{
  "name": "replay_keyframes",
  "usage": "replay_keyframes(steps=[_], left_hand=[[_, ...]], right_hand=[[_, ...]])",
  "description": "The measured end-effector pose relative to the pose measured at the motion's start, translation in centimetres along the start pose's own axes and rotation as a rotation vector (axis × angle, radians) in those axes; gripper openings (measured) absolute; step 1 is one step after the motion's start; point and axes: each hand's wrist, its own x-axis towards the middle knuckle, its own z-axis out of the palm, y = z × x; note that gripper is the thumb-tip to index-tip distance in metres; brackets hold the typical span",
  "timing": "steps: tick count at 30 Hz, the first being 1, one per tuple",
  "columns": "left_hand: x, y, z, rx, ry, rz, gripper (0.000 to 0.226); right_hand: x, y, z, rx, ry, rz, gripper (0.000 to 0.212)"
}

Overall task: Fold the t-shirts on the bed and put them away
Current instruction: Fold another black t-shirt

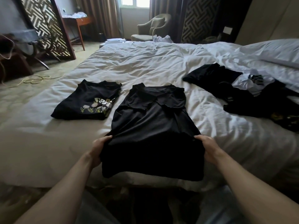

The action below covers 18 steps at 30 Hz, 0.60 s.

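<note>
Head view, bed (pixel 145 65), near edge. Item: black t-shirt (pixel 150 120), sides folded in, long axis running from the near edge toward the far side, hem overhanging the edge. Left hand (pixel 99 148) and right hand (pixel 206 147): each grip clamped on a hem corner, equally near. Likely next: hem carried forward to the collar. Folded printed t-shirt (pixel 87 102) lies left; unfolded dark pile (pixel 252 96) toward the right edge.
</note>
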Motion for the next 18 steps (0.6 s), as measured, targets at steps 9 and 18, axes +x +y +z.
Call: replay_keyframes(steps=[9,18], left_hand=[[-0.8,-0.8,-1.3,0.165,0.112,0.109,0.021],[-0.1,0.4,-1.2,0.254,0.114,0.120,0.035]], right_hand=[[-0.6,1.3,-1.2,-0.014,0.060,-0.031,0.024],[2.7,-0.6,-0.4,-0.305,0.146,-0.202,0.031]])
